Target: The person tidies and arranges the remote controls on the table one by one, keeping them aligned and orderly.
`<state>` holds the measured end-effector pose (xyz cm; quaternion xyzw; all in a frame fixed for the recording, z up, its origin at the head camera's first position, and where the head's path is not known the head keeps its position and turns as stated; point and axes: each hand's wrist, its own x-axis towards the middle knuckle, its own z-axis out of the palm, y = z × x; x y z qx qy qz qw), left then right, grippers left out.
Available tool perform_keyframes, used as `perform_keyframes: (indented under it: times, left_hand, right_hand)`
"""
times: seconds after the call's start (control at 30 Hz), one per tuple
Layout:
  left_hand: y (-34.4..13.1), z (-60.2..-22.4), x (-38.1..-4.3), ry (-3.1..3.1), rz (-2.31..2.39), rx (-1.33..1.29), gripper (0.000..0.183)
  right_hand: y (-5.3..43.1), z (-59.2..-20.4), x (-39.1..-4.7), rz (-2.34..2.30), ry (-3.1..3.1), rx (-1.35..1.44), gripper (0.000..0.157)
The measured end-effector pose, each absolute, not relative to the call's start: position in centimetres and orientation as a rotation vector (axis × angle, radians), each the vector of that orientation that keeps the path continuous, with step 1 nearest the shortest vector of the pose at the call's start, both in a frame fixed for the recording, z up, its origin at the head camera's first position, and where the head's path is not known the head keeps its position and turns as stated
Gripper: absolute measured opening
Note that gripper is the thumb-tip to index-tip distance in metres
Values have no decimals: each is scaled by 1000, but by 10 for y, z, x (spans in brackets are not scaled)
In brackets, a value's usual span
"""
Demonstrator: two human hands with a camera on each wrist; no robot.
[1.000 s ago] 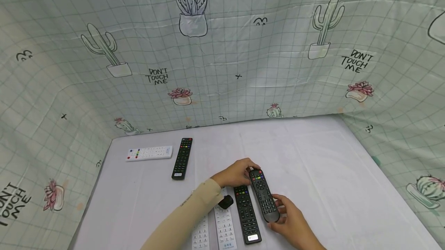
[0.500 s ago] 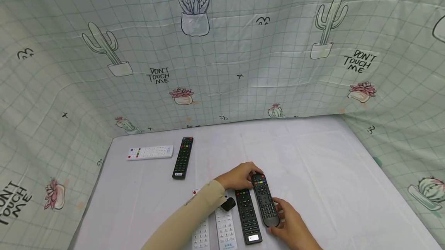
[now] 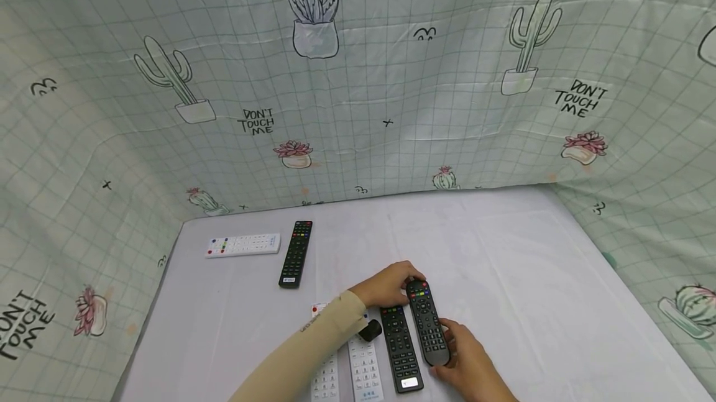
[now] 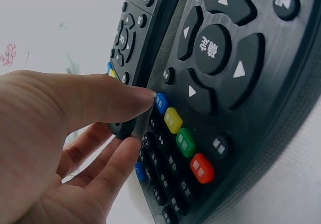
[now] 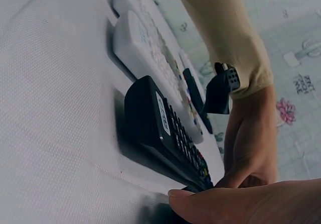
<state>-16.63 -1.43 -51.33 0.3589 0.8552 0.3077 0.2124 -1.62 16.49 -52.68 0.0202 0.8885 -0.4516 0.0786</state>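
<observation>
Both hands hold a dark grey remote control (image 3: 429, 321), rounded at its near end, with coloured buttons near its far end. At that far end my left hand (image 3: 388, 285) pinches it between thumb and fingers. My right hand (image 3: 468, 358) grips the near end from the right. Just left of it lies a black remote control (image 3: 399, 349) with a white label, roughly parallel. This black remote (image 4: 215, 48) fills much of the left wrist view. In the right wrist view my right thumb (image 5: 215, 201) hides most of the held remote.
Two white remotes, one (image 3: 365, 368) beside the black one and another (image 3: 326, 377) further left, lie partly under my left forearm (image 3: 307, 343). Farther back left are a black remote (image 3: 295, 255) and a sideways white remote (image 3: 243, 245). A printed cloth (image 3: 386, 79) walls the white table (image 3: 503, 253).
Both hands and the dark grey remote have moved slightly toward me, mostly in the first half second. It lines up more evenly beside the black remote.
</observation>
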Motion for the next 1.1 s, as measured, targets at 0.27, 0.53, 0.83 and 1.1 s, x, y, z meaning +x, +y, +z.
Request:
perform_keyframes:
  times: [0.27, 0.53, 0.83, 1.1]
  left_hand:
    - [-14, -513, -165, 2391, 821, 1009, 51]
    - [-24, -514, -165, 2410, 839, 971, 49]
    - [-59, -508, -174, 2447, 1060, 880, 44]
    - [-96, -503, -186, 2510, 1190, 701, 43]
  right_hand:
    - [163, -526, -15, -1228, 2712, 46, 89]
    - [170, -516, -20, -1100, 2739, 6, 92]
    - [169, -495, -28, -1175, 2749, -21, 83]
    - [148, -489, -39, -1216, 2792, -103, 76]
